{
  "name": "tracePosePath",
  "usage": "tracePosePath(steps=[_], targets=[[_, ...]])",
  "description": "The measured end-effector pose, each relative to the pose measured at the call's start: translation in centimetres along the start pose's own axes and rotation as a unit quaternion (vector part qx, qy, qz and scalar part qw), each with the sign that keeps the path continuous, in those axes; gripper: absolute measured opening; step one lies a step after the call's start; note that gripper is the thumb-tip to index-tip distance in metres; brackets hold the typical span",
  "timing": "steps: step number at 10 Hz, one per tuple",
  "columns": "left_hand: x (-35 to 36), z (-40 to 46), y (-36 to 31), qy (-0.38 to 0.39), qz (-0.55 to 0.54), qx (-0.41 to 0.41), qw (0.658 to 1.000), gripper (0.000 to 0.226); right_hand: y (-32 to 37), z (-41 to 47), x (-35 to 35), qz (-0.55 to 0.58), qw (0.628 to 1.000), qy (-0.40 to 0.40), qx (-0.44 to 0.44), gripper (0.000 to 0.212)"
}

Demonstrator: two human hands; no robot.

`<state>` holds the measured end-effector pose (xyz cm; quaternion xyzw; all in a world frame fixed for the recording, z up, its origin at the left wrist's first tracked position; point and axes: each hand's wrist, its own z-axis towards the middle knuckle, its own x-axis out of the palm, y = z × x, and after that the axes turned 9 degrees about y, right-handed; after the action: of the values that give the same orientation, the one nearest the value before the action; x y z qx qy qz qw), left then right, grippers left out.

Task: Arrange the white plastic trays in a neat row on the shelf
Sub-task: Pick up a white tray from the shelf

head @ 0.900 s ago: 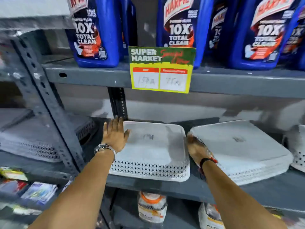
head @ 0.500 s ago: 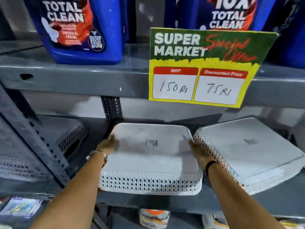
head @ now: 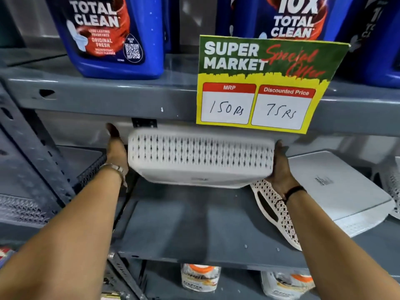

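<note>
A white plastic tray (head: pixel 201 160) with a perforated side wall is lifted off the grey shelf (head: pixel 194 230) and tilted, its front edge raised so the lattice wall faces me. My left hand (head: pixel 115 148) grips its left end and my right hand (head: pixel 281 167) grips its right end. To the right, a stack of upturned white trays (head: pixel 337 191) lies on the same shelf at an angle, partly behind my right wrist. Another white tray (head: pixel 391 187) shows at the far right edge.
A green and yellow price sign (head: pixel 266 83) hangs from the upper shelf just above the lifted tray. Blue cleaner bottles (head: pixel 112 35) stand on that upper shelf. Grey perforated trays (head: pixel 23 206) lie in the bay to the left, behind a slanted steel upright (head: pixel 32 148). Jars (head: pixel 199 278) stand below.
The tray lay flat on the shelf with my hands at its sides. Both hands have since lifted it and tipped its front edge up. The view has moved closer.
</note>
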<state>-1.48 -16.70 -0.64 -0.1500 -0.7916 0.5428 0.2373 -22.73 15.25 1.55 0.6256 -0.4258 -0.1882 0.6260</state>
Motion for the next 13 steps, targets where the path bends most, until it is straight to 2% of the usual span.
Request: tracePosePath(steps=[1, 2, 3, 4, 5, 6, 7, 8, 10, 11, 12, 13], targets=[[1.6, -4.8, 0.5, 0.029, 0.142, -0.009, 0.989, 0.035, -1.1, -0.3, -1.9, -0.104, 0.993, -0.028, 0.055, 0.022], [1.1, -4.9, 2.1, 0.013, 0.238, -0.041, 0.970, 0.043, -1.9, -0.8, -2.6, -0.211, 0.971, -0.023, 0.107, 0.013], [0.2, -4.2, 3.3, -0.011, 0.385, -0.081, 0.919, 0.073, -2.9, -1.8, -2.8, -0.355, 0.921, -0.026, 0.158, 0.028], [0.0, -4.4, 4.0, -0.033, 0.439, -0.097, 0.893, 0.072, -3.5, -2.0, -2.9, -0.381, 0.907, -0.014, 0.179, 0.028], [-0.5, -4.0, 4.9, -0.026, 0.416, -0.094, 0.904, 0.064, -4.0, -2.2, -3.2, -0.387, 0.901, 0.014, 0.198, 0.021], [-0.8, -3.6, 5.3, -0.035, 0.386, -0.096, 0.917, 0.042, -4.1, -2.2, -3.3, -0.394, 0.896, 0.018, 0.202, 0.023], [-0.2, -4.7, 5.1, -0.031, 0.376, -0.134, 0.916, 0.022, -4.1, -2.6, -3.2, -0.410, 0.887, 0.026, 0.210, 0.029], [0.4, -5.3, 4.9, -0.032, 0.386, -0.135, 0.912, 0.026, -4.1, -2.6, -3.3, -0.411, 0.883, 0.038, 0.223, 0.029], [2.0, -6.8, 4.1, -0.048, 0.445, -0.143, 0.883, 0.035, -3.9, -2.6, -3.4, -0.414, 0.858, 0.107, 0.284, 0.025], [3.4, -7.1, 3.6, -0.066, 0.594, -0.108, 0.794, 0.040, -2.8, -2.5, -3.5, -0.416, 0.849, 0.137, 0.297, 0.021], [5.9, -7.2, 3.1, -0.092, 0.637, -0.069, 0.763, 0.046, -0.8, -2.1, -4.6, -0.444, 0.851, 0.121, 0.253, 0.026], [12.1, -5.9, 2.9, -0.040, 0.588, 0.019, 0.808, 0.039, 3.0, -1.0, -7.9, -0.411, 0.899, 0.035, 0.148, 0.033]])
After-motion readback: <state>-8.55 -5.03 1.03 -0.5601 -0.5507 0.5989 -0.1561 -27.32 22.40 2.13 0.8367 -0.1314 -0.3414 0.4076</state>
